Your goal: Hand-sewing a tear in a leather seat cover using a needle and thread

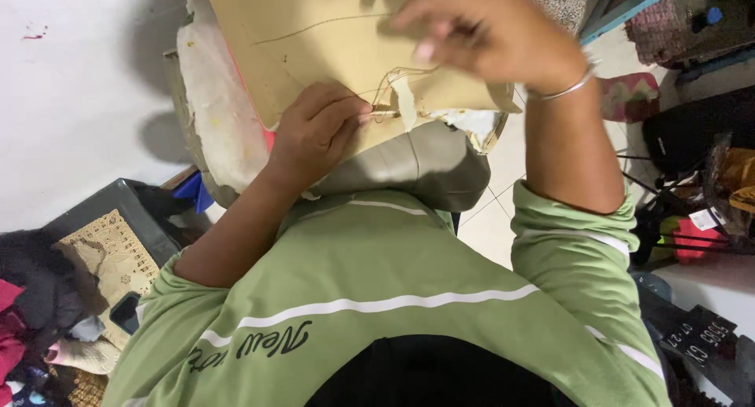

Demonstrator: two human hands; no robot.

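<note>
Head view, looking down past a green shirt w/ white stripes onto work held at lap/chest level. Item in hand: a tan leather panel, stiff-looking, lying over a worn cushioned seat piece whose pale padding is exposed on the left edge and whose grey cover shows at the near side. Panel sits centre-far in the scene, tipped toward the person, prob. so the near edge faces the eyes. Left hand is clenched at the panel's near edge, fingertips pinched together on the material approx. where the stitch line ends; seems to pin the layers so they don't slide. Right hand is raised above and right of the panel, fingers curled tight as if pinching something fine; a thin thread loops betw. the hands, but whether the right hand actually grips it or a needle cannot be told, too blurred. Bangle on right wrist. Panel condition: smooth tan face, one long curved scribed or stitched line across it, a torn pale flap near the left fingertips, ragged white lining at the right corner. Surroundings: white wall far left, dark bin w/ a perforated beige sheet near left, tiled floor and dark clutter at right.
</note>
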